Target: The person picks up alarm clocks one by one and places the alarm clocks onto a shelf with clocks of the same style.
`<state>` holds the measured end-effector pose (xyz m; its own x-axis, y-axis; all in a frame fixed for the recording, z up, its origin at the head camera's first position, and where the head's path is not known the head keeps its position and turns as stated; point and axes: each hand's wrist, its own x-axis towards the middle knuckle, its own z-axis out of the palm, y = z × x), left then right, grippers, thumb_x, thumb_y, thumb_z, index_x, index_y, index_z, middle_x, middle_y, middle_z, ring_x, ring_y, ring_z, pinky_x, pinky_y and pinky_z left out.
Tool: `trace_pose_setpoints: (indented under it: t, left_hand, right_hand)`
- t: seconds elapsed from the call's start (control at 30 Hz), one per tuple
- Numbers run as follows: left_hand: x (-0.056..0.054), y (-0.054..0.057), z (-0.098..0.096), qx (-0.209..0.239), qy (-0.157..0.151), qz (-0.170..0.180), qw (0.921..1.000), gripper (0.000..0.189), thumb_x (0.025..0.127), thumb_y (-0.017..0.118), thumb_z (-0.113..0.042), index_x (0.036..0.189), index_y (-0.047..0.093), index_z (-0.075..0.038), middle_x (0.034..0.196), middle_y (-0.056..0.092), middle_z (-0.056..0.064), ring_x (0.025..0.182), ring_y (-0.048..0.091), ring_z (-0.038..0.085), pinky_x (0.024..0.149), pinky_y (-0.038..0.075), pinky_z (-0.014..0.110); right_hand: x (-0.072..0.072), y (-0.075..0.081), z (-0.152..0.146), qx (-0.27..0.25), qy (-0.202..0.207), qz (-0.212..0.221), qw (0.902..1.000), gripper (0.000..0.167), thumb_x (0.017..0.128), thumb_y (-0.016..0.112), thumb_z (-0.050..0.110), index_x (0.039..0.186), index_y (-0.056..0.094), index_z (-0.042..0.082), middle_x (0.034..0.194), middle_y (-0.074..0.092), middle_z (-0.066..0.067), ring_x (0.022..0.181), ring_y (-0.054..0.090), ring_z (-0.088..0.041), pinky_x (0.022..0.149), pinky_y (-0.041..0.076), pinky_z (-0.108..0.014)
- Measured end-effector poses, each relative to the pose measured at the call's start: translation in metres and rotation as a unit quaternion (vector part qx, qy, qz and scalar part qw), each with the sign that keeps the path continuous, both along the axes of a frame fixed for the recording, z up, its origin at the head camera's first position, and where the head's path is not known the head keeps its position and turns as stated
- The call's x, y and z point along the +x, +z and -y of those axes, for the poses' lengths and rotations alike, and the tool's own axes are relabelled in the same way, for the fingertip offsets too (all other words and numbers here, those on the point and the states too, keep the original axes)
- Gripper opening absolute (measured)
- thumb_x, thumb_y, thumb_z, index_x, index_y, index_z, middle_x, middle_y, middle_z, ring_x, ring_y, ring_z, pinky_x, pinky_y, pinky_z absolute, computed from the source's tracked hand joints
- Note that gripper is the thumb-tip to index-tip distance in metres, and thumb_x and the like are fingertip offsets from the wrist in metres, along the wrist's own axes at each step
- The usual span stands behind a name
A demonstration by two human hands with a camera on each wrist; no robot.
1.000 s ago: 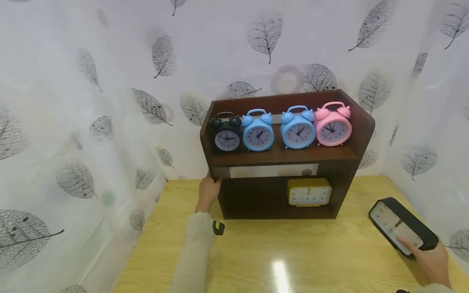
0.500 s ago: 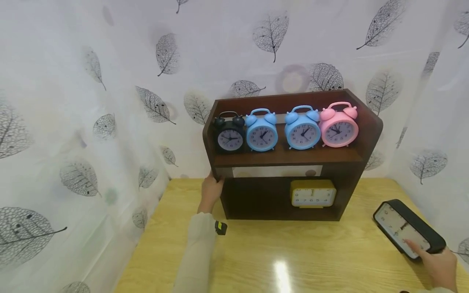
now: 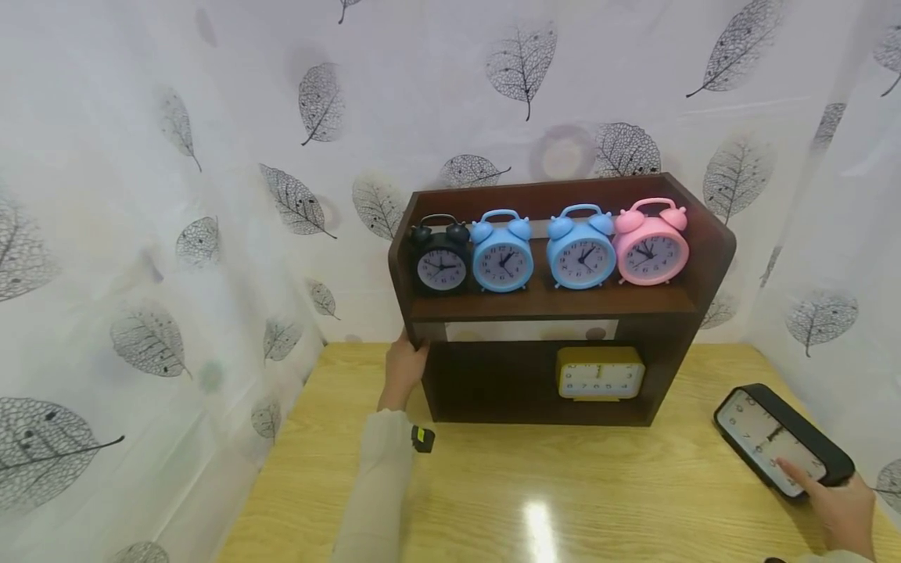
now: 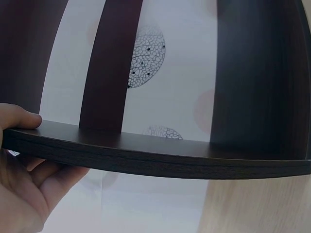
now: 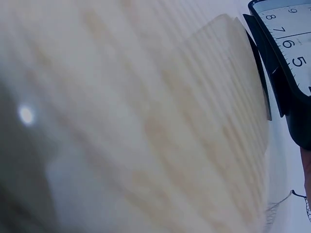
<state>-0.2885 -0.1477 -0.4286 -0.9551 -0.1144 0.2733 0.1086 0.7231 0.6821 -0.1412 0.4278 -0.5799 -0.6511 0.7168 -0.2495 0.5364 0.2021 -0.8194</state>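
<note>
My left hand (image 3: pixel 405 367) grips the left side panel of a dark brown shelf (image 3: pixel 507 306); in the left wrist view the thumb (image 4: pixel 22 117) lies on one face of the board and the fingers (image 4: pixel 60 187) curl under the other. At the right, my right hand (image 3: pixel 845 504) holds a black rectangular clock (image 3: pixel 809 434) by its lower end, thumb over the white face. That clock is tilted. Its numbered face (image 5: pixel 291 29) shows at the corner of the right wrist view, where most of the hand is hidden.
On the upper shelf stand a black alarm clock (image 3: pixel 441 267), two light blue alarm clocks (image 3: pixel 503 264) (image 3: pixel 581 260) and a pink one (image 3: pixel 651 258). A yellow rectangular clock (image 3: pixel 600 378) sits in the lower compartment at right. Leaf-patterned curtains (image 3: pixel 176 313) surround the wooden table (image 3: pixel 479 493).
The head view has shifted slightly, so everything appears a little further right than a second ago. Both hands keep their holds on the shelf panel and the black rectangular clock.
</note>
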Motion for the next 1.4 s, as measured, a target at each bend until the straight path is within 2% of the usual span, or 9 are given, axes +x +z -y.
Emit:
trace_pose_setpoints:
  t: [0.3, 0.7, 0.87, 1.0, 1.1, 1.2, 1.3, 1.33, 1.4]
  left_hand:
    - [0.001, 0.001, -0.001, 0.007, -0.01, 0.004, 0.9999, 0.045, 0.091, 0.051, -0.023, 0.13, 0.05, -0.001, 0.106, 0.066, 0.029, 0.087, 0.065, 0.043, 0.072, 0.051, 0.053]
    - [0.0, 0.003, 0.0, 0.008, -0.001, 0.007, 0.9999, 0.04, 0.091, 0.052, -0.024, 0.124, 0.052, -0.001, 0.107, 0.065, 0.029, 0.093, 0.064, 0.044, 0.078, 0.049, 0.055]
    - [0.001, 0.004, 0.0, 0.01, -0.004, 0.007, 0.9999, 0.039, 0.092, 0.052, -0.022, 0.124, 0.052, -0.001, 0.108, 0.065, 0.029, 0.092, 0.064, 0.044, 0.077, 0.049, 0.054]
    - [0.001, 0.004, -0.001, 0.011, -0.004, 0.006, 0.9999, 0.04, 0.092, 0.052, -0.022, 0.125, 0.052, -0.001, 0.107, 0.065, 0.029, 0.09, 0.064, 0.043, 0.076, 0.05, 0.054]
    - [0.001, 0.003, 0.0, 0.008, -0.004, 0.004, 1.0, 0.039, 0.092, 0.052, -0.024, 0.124, 0.052, -0.001, 0.106, 0.066, 0.029, 0.089, 0.065, 0.043, 0.076, 0.049, 0.054]
    - [0.001, 0.003, 0.001, 0.004, -0.004, 0.004, 1.0, 0.04, 0.091, 0.051, -0.024, 0.124, 0.052, -0.001, 0.104, 0.066, 0.029, 0.087, 0.065, 0.042, 0.075, 0.049, 0.054]
    - [0.0, 0.002, 0.001, 0.002, -0.005, 0.01, 0.9999, 0.042, 0.091, 0.05, -0.024, 0.126, 0.051, 0.0, 0.102, 0.067, 0.028, 0.084, 0.065, 0.041, 0.073, 0.05, 0.053]
    - [0.0, 0.002, 0.002, 0.002, -0.005, 0.012, 0.9999, 0.042, 0.092, 0.05, -0.024, 0.126, 0.05, 0.0, 0.101, 0.067, 0.028, 0.083, 0.066, 0.04, 0.072, 0.05, 0.052]
    - [0.0, 0.003, 0.002, 0.001, -0.004, 0.018, 0.9998, 0.043, 0.092, 0.05, -0.024, 0.128, 0.05, 0.0, 0.101, 0.067, 0.028, 0.081, 0.066, 0.039, 0.071, 0.051, 0.052]
  right_hand:
    - [-0.001, 0.006, 0.001, -0.001, -0.003, 0.002, 1.0, 0.086, 0.081, 0.067, 0.043, 0.15, 0.023, 0.017, 0.154, 0.023, 0.003, 0.133, 0.028, 0.004, 0.113, 0.028, -0.043]
    - [-0.001, 0.021, 0.002, 0.036, 0.007, -0.011, 0.9993, 0.082, 0.083, 0.067, 0.04, 0.149, 0.027, 0.013, 0.154, 0.025, -0.003, 0.117, 0.035, 0.01, 0.113, 0.027, -0.045]
    - [0.003, 0.024, 0.002, 0.037, 0.004, -0.045, 0.9983, 0.077, 0.084, 0.067, 0.035, 0.148, 0.028, 0.019, 0.144, 0.031, 0.021, 0.107, 0.037, 0.015, 0.109, 0.03, -0.018]
    - [0.003, 0.023, -0.004, 0.034, -0.007, -0.055, 0.9979, 0.077, 0.085, 0.066, 0.035, 0.149, 0.025, 0.022, 0.147, 0.031, 0.016, 0.085, 0.032, 0.009, 0.105, 0.028, -0.011]
    - [0.001, 0.018, -0.018, 0.047, -0.017, -0.044, 0.9977, 0.069, 0.083, 0.065, 0.047, 0.142, 0.03, 0.035, 0.108, 0.065, -0.002, 0.063, 0.04, 0.001, 0.081, 0.048, -0.017]
    - [0.0, 0.015, -0.03, 0.056, -0.022, -0.055, 0.9967, 0.081, 0.08, 0.061, 0.057, 0.145, 0.015, 0.041, 0.123, 0.059, -0.003, 0.057, 0.039, 0.01, 0.071, 0.045, -0.01]
    - [0.0, 0.018, -0.035, 0.071, -0.023, -0.065, 0.9951, 0.1, 0.083, 0.059, 0.055, 0.15, -0.01, 0.028, 0.15, 0.033, -0.012, 0.08, 0.041, 0.016, 0.088, 0.043, -0.011]
    - [-0.001, 0.02, -0.037, 0.096, -0.015, -0.074, 0.9926, 0.094, 0.085, 0.061, 0.047, 0.152, 0.0, 0.02, 0.15, 0.032, -0.016, 0.078, 0.041, 0.014, 0.086, 0.044, -0.012]
    - [-0.004, 0.02, -0.045, 0.071, -0.027, -0.079, 0.994, 0.058, 0.083, 0.065, 0.046, 0.133, 0.049, 0.02, 0.091, 0.067, -0.014, 0.064, 0.049, 0.005, 0.064, 0.048, -0.014]
